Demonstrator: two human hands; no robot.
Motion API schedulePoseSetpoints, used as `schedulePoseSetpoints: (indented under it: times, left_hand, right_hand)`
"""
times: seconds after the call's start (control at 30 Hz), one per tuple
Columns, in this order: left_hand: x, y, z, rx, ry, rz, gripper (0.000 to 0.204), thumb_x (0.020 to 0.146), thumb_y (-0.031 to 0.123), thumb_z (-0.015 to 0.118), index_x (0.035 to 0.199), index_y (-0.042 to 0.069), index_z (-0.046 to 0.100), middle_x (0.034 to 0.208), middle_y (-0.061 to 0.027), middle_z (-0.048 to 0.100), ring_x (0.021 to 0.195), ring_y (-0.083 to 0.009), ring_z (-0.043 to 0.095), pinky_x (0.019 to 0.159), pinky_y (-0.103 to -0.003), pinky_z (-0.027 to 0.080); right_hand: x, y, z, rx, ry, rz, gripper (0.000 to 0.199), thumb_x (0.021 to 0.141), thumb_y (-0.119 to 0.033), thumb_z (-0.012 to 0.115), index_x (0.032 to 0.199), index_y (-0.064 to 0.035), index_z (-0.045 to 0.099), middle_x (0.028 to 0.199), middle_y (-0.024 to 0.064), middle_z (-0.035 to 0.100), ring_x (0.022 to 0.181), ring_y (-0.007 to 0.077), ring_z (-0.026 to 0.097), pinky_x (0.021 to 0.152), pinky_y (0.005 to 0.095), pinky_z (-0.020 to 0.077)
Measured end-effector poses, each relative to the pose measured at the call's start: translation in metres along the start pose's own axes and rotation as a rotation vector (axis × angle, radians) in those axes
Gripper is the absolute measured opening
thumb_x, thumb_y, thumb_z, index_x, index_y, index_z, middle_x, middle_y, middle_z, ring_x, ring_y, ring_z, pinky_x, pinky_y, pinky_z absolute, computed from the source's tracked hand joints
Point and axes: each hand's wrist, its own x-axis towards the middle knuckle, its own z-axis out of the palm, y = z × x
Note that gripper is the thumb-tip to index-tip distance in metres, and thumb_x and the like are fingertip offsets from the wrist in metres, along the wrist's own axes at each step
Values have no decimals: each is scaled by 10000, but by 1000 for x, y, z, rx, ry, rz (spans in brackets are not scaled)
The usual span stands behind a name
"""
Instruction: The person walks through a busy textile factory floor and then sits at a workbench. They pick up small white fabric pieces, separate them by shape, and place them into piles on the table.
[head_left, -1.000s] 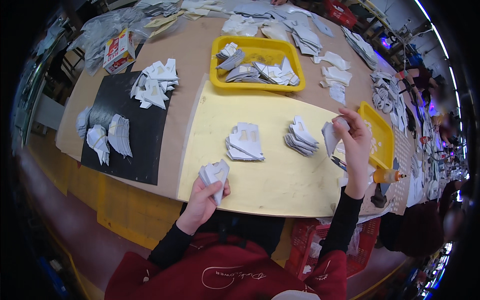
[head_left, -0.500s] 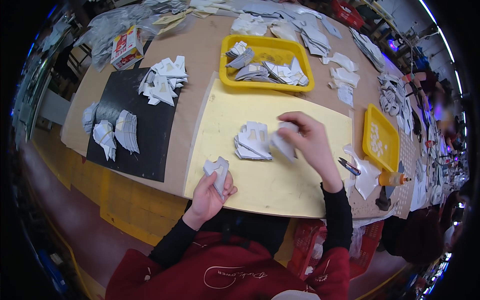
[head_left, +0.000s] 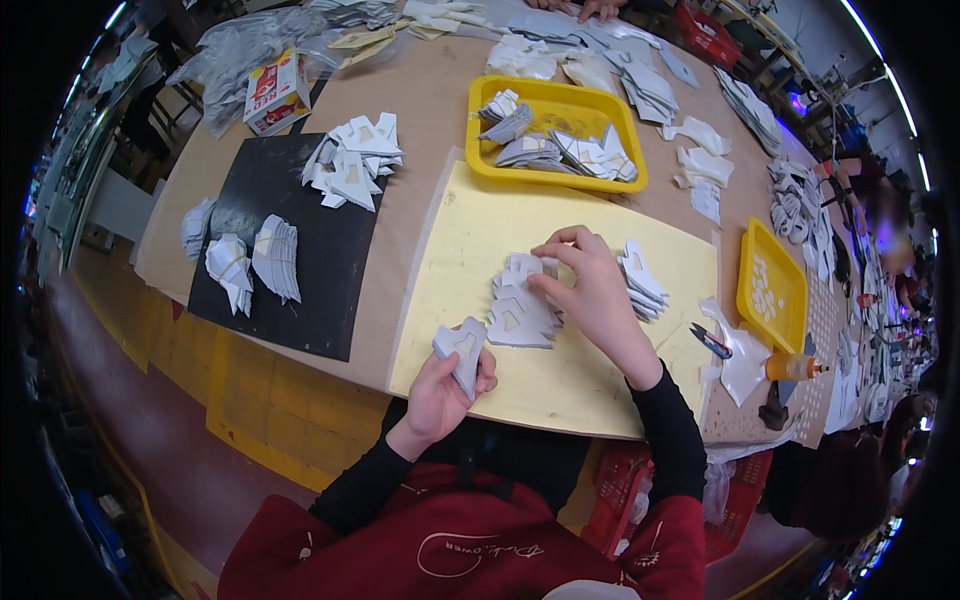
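Observation:
My left hand [head_left: 440,397] is closed around a small stack of white-grey cut pieces [head_left: 462,350], thumb on top. Over the middle of the yellow sheet [head_left: 490,405], my right hand [head_left: 592,290] has its thumb and forefinger apart at the upper edge of a loose pile of similar pieces [head_left: 522,318]. Notched edges and beige patches show on that pile. Just right of my right hand lies another small stack of white-grey pieces [head_left: 645,283], partly hidden by the hand.
A yellow tray [head_left: 482,172] holds more pieces; another yellow tray [head_left: 748,290] with small white bits stands right. Nearby lie snips [head_left: 712,342] and an orange bottle [head_left: 790,367]. Banded bundles [head_left: 276,258] rest on a black board [head_left: 325,305]. Another person's hands [head_left: 580,8] are at the far edge.
My right hand has let go of the blurred pieces it held; a stack now lies to its right. It has moved to the middle pile. The left hand still holds its stack. The view has shifted slightly.

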Motion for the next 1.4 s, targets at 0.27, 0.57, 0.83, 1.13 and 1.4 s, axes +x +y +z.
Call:
schedulePoseSetpoints:
  times: [0.27, 0.57, 0.83, 1.13, 1.4]
  left_hand:
    - [1, -1, 12, 291, 167, -26, 489, 1025, 189, 398, 1446, -26, 274, 1347, -263, 505, 1134, -274, 585, 966, -361, 458]
    - [7, -4, 22, 431, 205, -59, 465, 1045, 202, 400, 1430, -38, 292, 1335, -265, 511, 1194, -309, 569, 1032, -388, 455]
    - [10, 2, 21, 314, 97, -103, 726, 1031, 532, 159, 1489, -29, 184, 1422, -267, 425, 1286, -343, 491, 1123, -435, 350]
    - [7, -3, 19, 340, 69, -156, 778, 999, 602, 136, 1518, 23, 130, 1470, -196, 390, 1300, -319, 482, 1128, -425, 343]
    - [0, -2, 11, 408, 23, -110, 632, 1045, 459, 320, 1501, 43, 188, 1377, -265, 461, 1275, -319, 500, 1098, -404, 375]
  right_hand:
    - [-3, 7, -29, 347, 197, 338, 139, 835, -88, 709, 948, -8, 714, 859, 71, 721, 766, 167, 658, 729, 269, 484]
    - [-37, 72, -70, 185, 267, 425, 185, 829, -71, 701, 994, 13, 704, 879, 61, 710, 812, 145, 640, 781, 267, 471]
    - [-52, -7, -20, 193, 26, 129, 194, 850, -129, 695, 978, 15, 664, 968, 122, 664, 909, 276, 610, 799, 350, 486]
    - [-54, -26, 19, 525, -168, 207, 193, 862, -141, 690, 933, 33, 645, 853, 127, 633, 820, 262, 608, 708, 337, 496]
    - [-50, 10, -33, 623, 299, 351, 151, 906, -125, 651, 970, 10, 671, 757, 34, 644, 693, 104, 557, 651, 243, 443]
